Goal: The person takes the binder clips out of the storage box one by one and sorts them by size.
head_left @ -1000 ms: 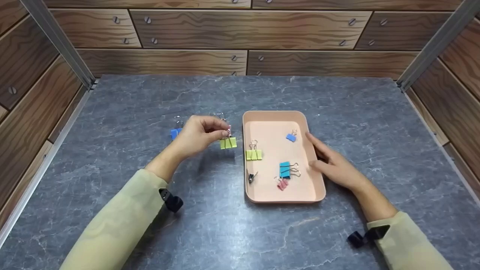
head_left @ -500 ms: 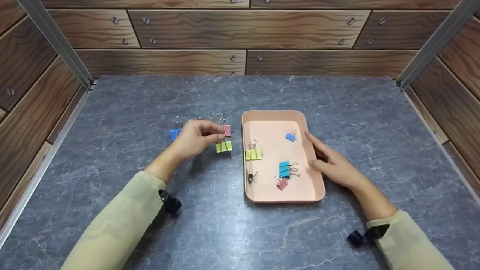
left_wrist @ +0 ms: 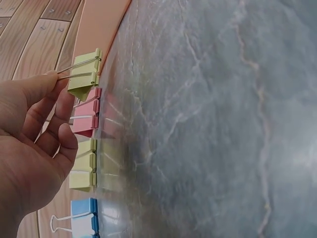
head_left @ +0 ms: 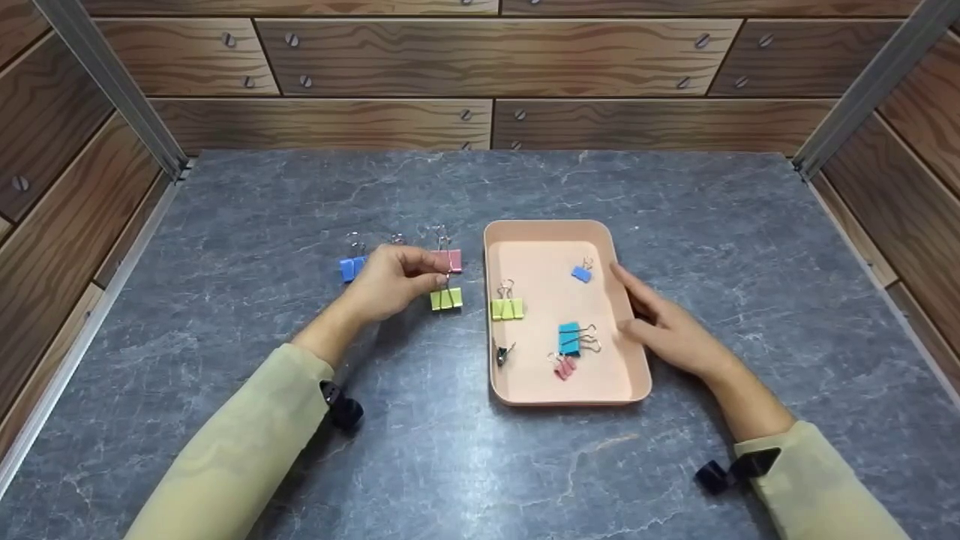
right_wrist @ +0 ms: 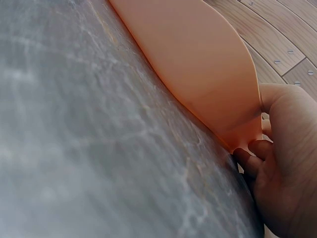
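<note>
My left hand (head_left: 384,281) pinches the wire handles of a yellow-green binder clip (head_left: 447,299) between thumb and fingertips; its body hangs down just left of the tray. In the left wrist view, a pink binder clip (left_wrist: 87,116), another yellow-green clip (left_wrist: 83,166) and a blue clip (left_wrist: 84,218) stand in a row past the held clip (left_wrist: 84,74). The head view shows the pink one partly behind my fingers. At the right side of the peach tray (head_left: 536,259), my right hand (head_left: 671,330) grips the wall, thumb over the rim and fingers outside.
Inside the tray lie a small blue clip (head_left: 581,274), a yellow-green clip (head_left: 508,308), a teal clip (head_left: 569,340), a small pink clip (head_left: 564,367) and a small dark clip (head_left: 502,355). Wood-patterned panels (head_left: 495,60) enclose the marbled grey table (head_left: 300,187).
My left hand has shifted slightly left and toward me with the yellow-green binder clip, showing more of the pink clip behind it. The right hand and the tray have stayed in place.
</note>
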Motion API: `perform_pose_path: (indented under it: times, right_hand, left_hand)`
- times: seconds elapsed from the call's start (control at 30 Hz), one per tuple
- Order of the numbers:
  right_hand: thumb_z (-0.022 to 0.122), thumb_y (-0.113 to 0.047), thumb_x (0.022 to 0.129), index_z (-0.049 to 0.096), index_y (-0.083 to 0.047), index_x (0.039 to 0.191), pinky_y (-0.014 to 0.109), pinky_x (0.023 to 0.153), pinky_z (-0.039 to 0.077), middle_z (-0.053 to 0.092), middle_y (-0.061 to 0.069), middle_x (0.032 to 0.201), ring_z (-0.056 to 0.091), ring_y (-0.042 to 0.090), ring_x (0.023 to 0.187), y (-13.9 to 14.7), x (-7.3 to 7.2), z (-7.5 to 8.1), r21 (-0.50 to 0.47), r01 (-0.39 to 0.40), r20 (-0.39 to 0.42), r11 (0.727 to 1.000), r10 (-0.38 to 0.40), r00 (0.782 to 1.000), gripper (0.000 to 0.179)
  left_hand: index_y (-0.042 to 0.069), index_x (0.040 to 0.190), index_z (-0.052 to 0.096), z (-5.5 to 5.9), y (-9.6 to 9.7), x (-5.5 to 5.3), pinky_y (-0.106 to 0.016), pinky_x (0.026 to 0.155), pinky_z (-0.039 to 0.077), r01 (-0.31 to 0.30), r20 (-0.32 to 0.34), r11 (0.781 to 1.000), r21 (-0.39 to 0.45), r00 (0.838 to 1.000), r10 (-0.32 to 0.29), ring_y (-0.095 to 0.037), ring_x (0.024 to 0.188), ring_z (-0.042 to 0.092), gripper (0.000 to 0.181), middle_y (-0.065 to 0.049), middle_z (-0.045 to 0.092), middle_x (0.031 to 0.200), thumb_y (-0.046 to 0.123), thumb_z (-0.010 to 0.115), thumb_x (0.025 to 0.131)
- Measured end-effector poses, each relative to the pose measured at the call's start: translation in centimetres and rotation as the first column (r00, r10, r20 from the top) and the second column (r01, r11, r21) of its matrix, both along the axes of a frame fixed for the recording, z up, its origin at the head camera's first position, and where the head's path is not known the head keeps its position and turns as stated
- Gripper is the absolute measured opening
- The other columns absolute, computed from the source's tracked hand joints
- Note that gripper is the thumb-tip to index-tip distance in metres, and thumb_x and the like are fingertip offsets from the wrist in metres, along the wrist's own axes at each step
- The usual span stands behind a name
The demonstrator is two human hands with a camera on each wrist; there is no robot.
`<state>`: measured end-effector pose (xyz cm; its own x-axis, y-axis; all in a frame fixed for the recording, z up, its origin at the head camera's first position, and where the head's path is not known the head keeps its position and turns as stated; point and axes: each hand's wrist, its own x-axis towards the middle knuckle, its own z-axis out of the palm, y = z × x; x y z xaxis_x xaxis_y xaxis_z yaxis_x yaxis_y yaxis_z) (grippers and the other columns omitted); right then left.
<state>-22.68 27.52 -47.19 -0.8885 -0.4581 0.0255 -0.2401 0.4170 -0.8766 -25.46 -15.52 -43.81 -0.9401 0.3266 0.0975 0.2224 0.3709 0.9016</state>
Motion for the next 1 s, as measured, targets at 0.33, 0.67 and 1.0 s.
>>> perform_pose_path:
  times: [0.33, 0.67, 1.0]
  right_hand:
    - [0.062, -0.003, 0.102, 0.023, -0.020, 0.171, 0.011, 0.113, 0.029, 0.022, 0.019, 0.173, 0.029, 0.036, 0.155, 0.01, 0.04, -0.03, -0.007, -0.001, -0.001, 1.000, 0.001, 1.000, 0.081]
    - [0.062, -0.005, 0.104, 0.023, -0.021, 0.171, 0.010, 0.114, 0.027, 0.020, 0.015, 0.174, 0.026, 0.035, 0.157, -0.03, 0.06, 0.09, 0.005, 0.002, 0.004, 1.000, -0.002, 1.000, 0.079]
    - [0.062, -0.007, 0.105, 0.023, -0.022, 0.170, 0.009, 0.114, 0.026, 0.020, 0.015, 0.174, 0.025, 0.035, 0.157, -0.03, 0.00, 0.09, 0.016, 0.004, 0.000, 1.000, -0.004, 1.000, 0.077]
  left_hand:
    - [-0.005, 0.107, 0.078, -0.50, 0.16, -0.27, -0.022, 0.071, 0.054, 0.019, 0.026, 1.000, -0.008, 0.999, -0.019, -0.011, 0.080, 0.066, 0.014, -0.007, 0.079, 0.093, 0.002, 0.078, 0.095]
    - [-0.007, 0.105, 0.077, -0.74, 0.35, -0.38, -0.020, 0.071, 0.053, 0.017, 0.037, 1.000, 0.012, 0.999, -0.018, -0.009, 0.079, 0.065, 0.012, -0.010, 0.078, 0.092, -0.001, 0.077, 0.095]
    - [-0.005, 0.105, 0.077, -1.02, 0.50, -0.54, -0.021, 0.072, 0.053, -0.004, 0.057, 1.000, 0.010, 0.998, 0.003, -0.011, 0.081, 0.065, 0.011, -0.006, 0.077, 0.092, 0.001, 0.077, 0.095]
